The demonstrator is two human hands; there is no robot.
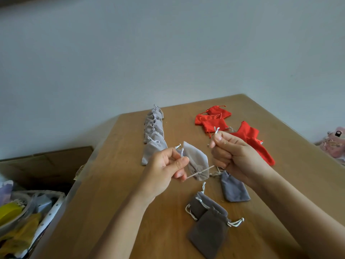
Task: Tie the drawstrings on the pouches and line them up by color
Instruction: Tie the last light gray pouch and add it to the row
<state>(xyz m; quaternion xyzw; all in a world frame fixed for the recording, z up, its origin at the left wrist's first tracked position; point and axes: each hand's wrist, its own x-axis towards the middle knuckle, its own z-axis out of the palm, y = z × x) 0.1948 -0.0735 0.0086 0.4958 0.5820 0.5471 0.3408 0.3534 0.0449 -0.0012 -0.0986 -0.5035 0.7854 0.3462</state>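
Above a brown wooden table (115, 184), the left hand (165, 168) and right hand (230, 152) each pinch a pale drawstring end, pulling a small grey velvet pouch (196, 159) closed between them. A row of tied light-grey pouches (154, 131) lies behind; loose red pouches (214, 118) sit far right.

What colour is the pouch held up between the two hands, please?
The pouch is light grey, its drawstring whitish; the head view shows it.

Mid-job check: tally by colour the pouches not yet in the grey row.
Light grey pouch, drawstrings pinched by left hand and right hand: 1
Darker grey pouches, loose on the table: 3
Red pouches, overlapping, far right: at least 4
Total: at least 8
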